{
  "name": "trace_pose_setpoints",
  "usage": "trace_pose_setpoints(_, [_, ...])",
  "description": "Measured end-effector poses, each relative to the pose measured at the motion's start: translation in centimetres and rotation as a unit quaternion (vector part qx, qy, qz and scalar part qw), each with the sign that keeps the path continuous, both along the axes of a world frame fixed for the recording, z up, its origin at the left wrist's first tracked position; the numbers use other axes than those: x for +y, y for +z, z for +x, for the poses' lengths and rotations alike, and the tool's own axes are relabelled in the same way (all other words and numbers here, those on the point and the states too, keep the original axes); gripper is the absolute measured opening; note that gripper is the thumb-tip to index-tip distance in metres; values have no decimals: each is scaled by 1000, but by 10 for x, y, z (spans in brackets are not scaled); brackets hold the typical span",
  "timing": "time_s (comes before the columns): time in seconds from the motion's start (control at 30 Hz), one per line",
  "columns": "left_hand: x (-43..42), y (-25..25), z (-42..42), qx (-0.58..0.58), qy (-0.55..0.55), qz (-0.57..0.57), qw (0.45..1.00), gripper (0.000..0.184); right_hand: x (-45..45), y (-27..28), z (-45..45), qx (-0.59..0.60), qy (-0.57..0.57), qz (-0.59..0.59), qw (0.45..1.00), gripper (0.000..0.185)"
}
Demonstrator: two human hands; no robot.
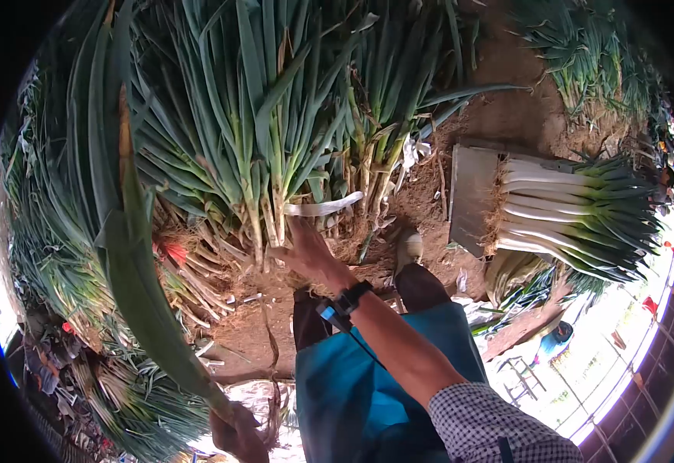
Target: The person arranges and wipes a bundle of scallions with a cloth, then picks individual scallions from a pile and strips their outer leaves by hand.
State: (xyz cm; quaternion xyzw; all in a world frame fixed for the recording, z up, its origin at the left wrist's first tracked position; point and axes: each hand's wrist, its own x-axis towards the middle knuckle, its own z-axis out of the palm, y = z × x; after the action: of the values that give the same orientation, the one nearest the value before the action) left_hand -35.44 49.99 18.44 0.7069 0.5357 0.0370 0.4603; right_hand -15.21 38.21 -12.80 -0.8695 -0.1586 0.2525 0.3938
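My left hand, low in the view, is closed round the lower end of a long green onion. Its broad green leaves rise in a curve along the left side. My right hand, with a dark watch on the wrist, reaches to the foot of a standing bunch of green onions. Its fingers are bent at the pale stalks there; the fingertips are partly hidden. A white strip, perhaps peeled skin, lies just above that hand.
To the right, cleaned green onions with white stalks lie on a flat board. More bunches stand at the upper right and others at the lower left. My shoe stands on brown soil with scraps on it.
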Motion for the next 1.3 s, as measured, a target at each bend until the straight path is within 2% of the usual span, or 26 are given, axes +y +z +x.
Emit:
trace_pose_setpoints(0.03, [-6,9,15,20,10,-15,1000,24,-23,28,4,159,-7,40,986,63])
trace_pose_setpoints(0.1, [-2,7,6,-15,-17,-37,999,18,-67,40,-6,249,32,6,968,47])
trace_pose_setpoints(0.17, [3,23,20,-23,-56,-57,997,12,-102,68,-21,224,-7,-32,974,47])
trace_pose_setpoints(0.2, [6,19,13,-41,-58,-78,994,11,-119,62,-42,183,-78,38,979,45])
trace_pose_setpoints(0.23, [9,31,22,-45,-97,-102,989,22,-126,103,-34,256,-148,78,952,42])
trace_pose_setpoints(0.27, [8,43,34,-47,-140,-124,981,34,-130,138,-19,305,-130,13,943,39])
trace_pose_setpoints(0.3, [6,51,43,-83,-152,-113,978,41,-128,175,-8,299,-135,49,943,36])
trace_pose_setpoints(0.33, [6,62,53,-102,-111,-198,969,49,-119,207,7,322,-162,115,926,36])
trace_pose_setpoints(0.37, [6,68,66,-122,-117,-201,965,32,-111,233,18,347,-184,180,902,35])
trace_pose_setpoints(0.4, [6,79,79,-133,-121,-205,962,27,-104,253,22,379,-204,243,869,35])
trace_pose_setpoints(0.43, [6,92,92,-134,-162,-202,957,42,-96,268,29,370,-197,269,867,34])
trace_pose_setpoints(0.47, [13,99,94,-114,-194,-236,945,37,-86,281,35,376,-190,273,865,33])
trace_pose_setpoints(0.53, [13,114,107,-109,-233,-210,943,37,-71,298,35,400,-184,285,852,33])
trace_pose_setpoints(0.63, [-1,112,109,-117,-155,-228,954,35,-86,216,13,388,-104,202,893,34])
trace_pose_setpoints(0.73, [-14,86,98,-89,-194,-103,972,38,-121,159,26,425,-205,196,860,36])
trace_pose_setpoints(0.8, [-18,59,83,-48,-239,-45,969,40,-153,62,33,395,-238,193,866,40])
trace_pose_setpoints(0.93, [-49,10,73,86,-159,-12,983,42,-197,-89,59,354,-305,224,855,41])
trace_pose_setpoints(0.97, [-56,-6,66,97,-119,-37,988,43,-205,-124,76,348,-262,111,893,41])
trace_pose_setpoints(1.0, [-63,-23,57,98,-82,-50,991,45,-208,-151,92,334,-211,0,919,42])
trace_pose_setpoints(1.07, [-74,-50,43,129,-65,-69,987,46,-176,-134,133,361,-373,13,855,42])
trace_pose_setpoints(1.1, [-81,-59,41,153,-49,-60,985,45,-170,-163,139,269,-220,-133,928,38])
trace_pose_setpoints(1.13, [-83,-70,36,155,-52,-58,985,45,-165,-191,149,160,-50,-266,949,33])
trace_pose_setpoints(1.17, [-87,-79,31,157,-55,-59,984,45,-166,-215,153,38,124,-379,916,29])
trace_pose_setpoints(1.23, [-97,-86,35,166,-58,-60,983,43,-177,-225,141,47,127,-390,911,28])
trace_pose_setpoints(1.27, [-100,-86,35,168,-56,-67,982,41,-182,-223,140,174,-53,-289,940,31])
trace_pose_setpoints(1.3, [-102,-87,38,164,-55,-70,982,40,-184,-219,146,284,-231,-166,916,35])
